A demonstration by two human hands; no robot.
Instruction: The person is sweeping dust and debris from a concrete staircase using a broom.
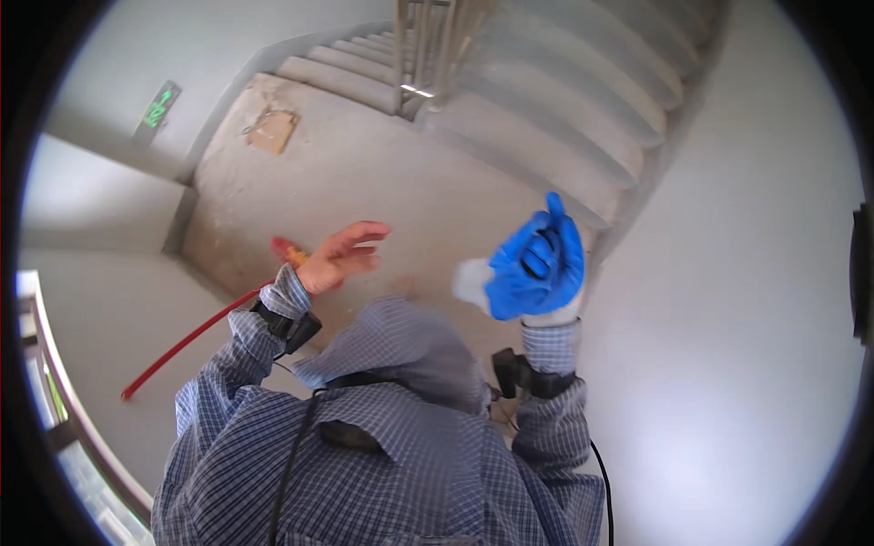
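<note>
My left hand (341, 257) is bare and held out above the floor, its fingers apart and nothing visible between them. Just behind its wrist a thin red pole (196, 346) leans, with a red and yellow piece (289, 252) at its upper end; whether they are one thing I cannot tell. A blue glove (537, 264) covers my right hand, raised with one finger up and the others curled in. At the glove's left side a whitish, blurred piece (472, 282) sticks out, its kind unclear. Dark bands sit around both checked sleeves.
Stairs rise at the upper right (546, 109), and more steps (346, 73) lie past a metal railing (423, 55). A flat brown cardboard piece (273, 131) lies on the landing floor (355, 164). A green-lit sign (159, 105) hangs on the left wall; a window frame (82, 437) borders the lower left.
</note>
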